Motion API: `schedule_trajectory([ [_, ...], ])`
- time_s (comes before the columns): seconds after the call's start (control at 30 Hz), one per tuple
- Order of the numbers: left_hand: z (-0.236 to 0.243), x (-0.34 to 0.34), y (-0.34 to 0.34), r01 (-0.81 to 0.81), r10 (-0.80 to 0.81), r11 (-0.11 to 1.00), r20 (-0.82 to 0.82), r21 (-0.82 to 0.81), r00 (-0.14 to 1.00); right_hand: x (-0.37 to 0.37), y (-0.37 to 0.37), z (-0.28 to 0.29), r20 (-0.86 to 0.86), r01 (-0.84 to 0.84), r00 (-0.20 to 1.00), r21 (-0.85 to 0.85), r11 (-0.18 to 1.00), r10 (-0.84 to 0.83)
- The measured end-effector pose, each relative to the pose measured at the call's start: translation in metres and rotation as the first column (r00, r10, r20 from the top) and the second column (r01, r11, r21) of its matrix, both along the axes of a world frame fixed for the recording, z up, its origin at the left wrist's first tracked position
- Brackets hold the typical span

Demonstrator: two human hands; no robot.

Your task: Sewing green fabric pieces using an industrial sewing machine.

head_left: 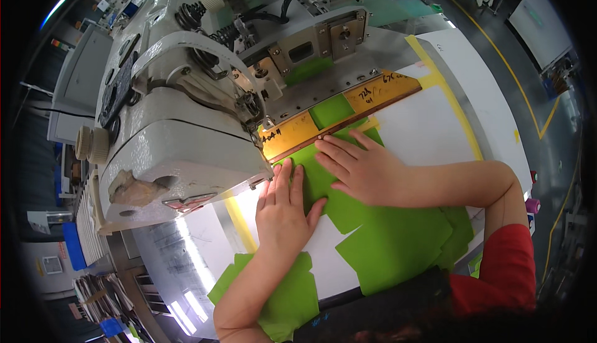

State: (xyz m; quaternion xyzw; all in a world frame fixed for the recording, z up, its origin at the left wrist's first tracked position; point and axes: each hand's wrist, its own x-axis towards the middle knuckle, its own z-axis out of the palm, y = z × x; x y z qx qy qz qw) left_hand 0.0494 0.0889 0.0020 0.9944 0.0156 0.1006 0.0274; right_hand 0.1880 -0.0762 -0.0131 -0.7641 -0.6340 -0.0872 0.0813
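Note:
A bright green fabric piece lies flat, its far edge running under a yellow plate with handwritten marks and a window cut in it. Green cloth shows through that window. My left hand rests with fingers stretched forward on the near left part of the fabric, close to the head of a white sewing machine. Palm down, my right hand presses the fabric with spread fingers, its fingertips at the plate's near edge. More green fabric pieces lie under my right forearm, and another green piece is beside my left forearm.
Yellow tape strips run across the white work surface. The machine's metal clamp carriage stands beyond the plate. A shiny metal surface lies at left, and a pink thread spool stands at the far right.

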Motion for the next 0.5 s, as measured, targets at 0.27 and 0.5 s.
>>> schedule_trajectory([
  [0.27, 0.008, -0.001, -0.003, 0.004, -0.004, 1.000, 0.010, 0.030, 1.000, 0.000, -0.019, 0.005, 0.078, 0.080, 0.994, -0.088, 0.993, -0.073],
  [0.5, 0.004, 0.000, -0.003, 0.004, -0.004, 0.999, -0.010, -0.037, 1.000, 0.002, -0.018, 0.002, 0.049, 0.034, 0.998, -0.093, 0.995, -0.030],
])
